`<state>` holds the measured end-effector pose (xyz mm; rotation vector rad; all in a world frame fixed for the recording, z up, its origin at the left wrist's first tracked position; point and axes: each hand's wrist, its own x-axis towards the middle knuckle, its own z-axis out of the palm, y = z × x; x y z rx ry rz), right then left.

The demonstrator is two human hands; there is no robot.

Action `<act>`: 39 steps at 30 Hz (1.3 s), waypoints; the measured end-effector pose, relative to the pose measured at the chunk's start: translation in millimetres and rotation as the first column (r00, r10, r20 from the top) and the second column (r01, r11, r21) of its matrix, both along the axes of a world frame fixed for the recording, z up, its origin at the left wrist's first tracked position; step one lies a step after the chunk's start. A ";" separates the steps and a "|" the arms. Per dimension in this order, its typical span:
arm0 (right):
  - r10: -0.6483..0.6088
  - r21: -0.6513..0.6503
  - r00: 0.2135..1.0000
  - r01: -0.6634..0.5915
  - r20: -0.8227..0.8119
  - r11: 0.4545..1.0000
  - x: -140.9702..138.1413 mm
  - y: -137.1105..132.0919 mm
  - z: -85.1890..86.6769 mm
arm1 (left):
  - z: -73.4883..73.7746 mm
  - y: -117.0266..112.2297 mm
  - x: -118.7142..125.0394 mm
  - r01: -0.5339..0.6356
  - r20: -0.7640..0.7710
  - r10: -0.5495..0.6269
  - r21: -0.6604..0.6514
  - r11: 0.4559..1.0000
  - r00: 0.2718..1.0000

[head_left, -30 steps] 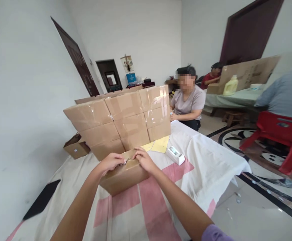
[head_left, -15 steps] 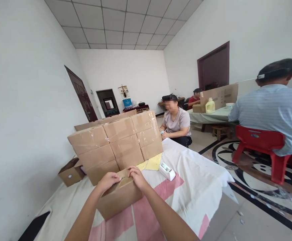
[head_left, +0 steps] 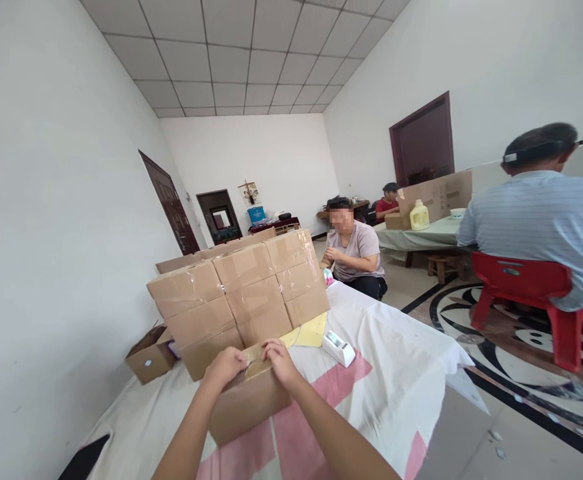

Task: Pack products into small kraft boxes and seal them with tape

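Note:
A small cardboard box (head_left: 251,410) stands on the cloth-covered table in front of me, with shiny tape across its top. My left hand (head_left: 225,367) is closed at the left part of the box top, fingertips pinched by a torn-looking edge; what they pinch is too small to make out. My right hand (head_left: 279,361) grips the right end of the top, its fingers bent over the far edge. Just behind rises a stack of taped cardboard boxes (head_left: 251,287). To the right lies a white handheld device (head_left: 338,349) with a small screen.
Yellow sheets (head_left: 312,330) lie beside the stack. An open carton (head_left: 147,360) sits at the left. A person (head_left: 354,247) crouches beyond the table's far corner. At the right, another person (head_left: 546,207) sits on a red chair (head_left: 521,277) by a table with a yellow jug (head_left: 419,215).
The view has shifted slightly. My left hand has moved a little closer to my right along the box top, and the dark jagged strip beside it shows less. The crouching person's hand has risen.

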<state>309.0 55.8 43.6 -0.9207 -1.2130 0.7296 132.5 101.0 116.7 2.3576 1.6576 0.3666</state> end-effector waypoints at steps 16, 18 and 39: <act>-0.027 0.083 0.999 0.030 -0.034 0.996 -1.9 0.6 -4.1 | -3.0 -15.2 -8.6 0.069 0.122 -0.081 0.095 0.993 0.989; -0.017 0.087 0.999 0.020 -0.040 0.996 -1.7 1.1 -5.9 | -6.9 -15.2 -11.5 0.078 0.176 -0.094 0.096 0.992 0.980; 0.048 -0.002 0.998 -0.048 -0.048 0.999 0.3 -8.8 3.9 | 4.7 -32.2 -25.7 0.146 0.565 -0.012 -0.192 0.971 0.825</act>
